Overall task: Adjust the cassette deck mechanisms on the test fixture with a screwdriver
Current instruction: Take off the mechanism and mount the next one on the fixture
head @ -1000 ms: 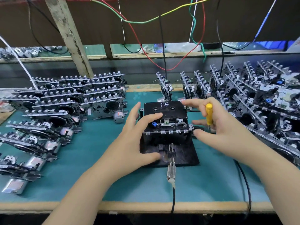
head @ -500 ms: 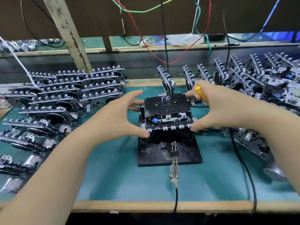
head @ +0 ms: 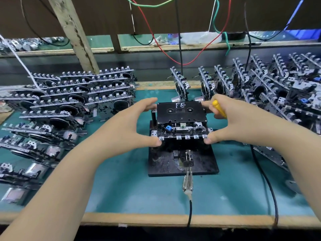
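Fingers: left hand (head: 121,126) and right hand (head: 231,124) pinch the cassette deck (head: 181,129) at its ends, thumbs on the front rail.
Screwdriver: yellow handle (head: 219,108) tucked in the right hand's curled fingers; tip hidden.
Deck: on or just above the test fixture (head: 182,162); seating unclear.
Risk: uneven grip could tilt the deck off its posts.
Risk: hidden tip may scratch the cassette (head: 180,111).

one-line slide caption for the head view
Both hands, left and right, grip the cassette deck on the fixture, screwdriver tucked in the right.
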A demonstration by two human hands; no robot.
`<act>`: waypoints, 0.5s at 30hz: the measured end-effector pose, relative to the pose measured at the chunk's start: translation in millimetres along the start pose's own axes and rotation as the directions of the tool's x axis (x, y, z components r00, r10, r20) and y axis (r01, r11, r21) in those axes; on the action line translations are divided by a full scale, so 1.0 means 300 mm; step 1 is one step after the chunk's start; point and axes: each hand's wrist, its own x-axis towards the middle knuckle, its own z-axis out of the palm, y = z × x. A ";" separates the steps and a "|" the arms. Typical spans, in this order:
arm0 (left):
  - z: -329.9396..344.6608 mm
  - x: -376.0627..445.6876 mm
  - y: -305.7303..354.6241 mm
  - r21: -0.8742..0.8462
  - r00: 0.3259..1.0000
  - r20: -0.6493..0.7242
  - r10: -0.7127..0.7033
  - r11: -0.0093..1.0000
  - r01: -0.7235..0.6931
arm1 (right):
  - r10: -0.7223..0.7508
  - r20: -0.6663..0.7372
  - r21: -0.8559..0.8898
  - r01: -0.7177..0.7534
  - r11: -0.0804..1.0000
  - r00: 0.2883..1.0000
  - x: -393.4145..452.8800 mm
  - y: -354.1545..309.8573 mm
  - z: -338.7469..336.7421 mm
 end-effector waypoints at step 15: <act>0.018 0.000 0.035 0.045 1.000 0.015 -0.001 0.999 0.000 | -0.080 -0.191 0.087 0.098 0.991 0.978 -0.011 -0.028 0.090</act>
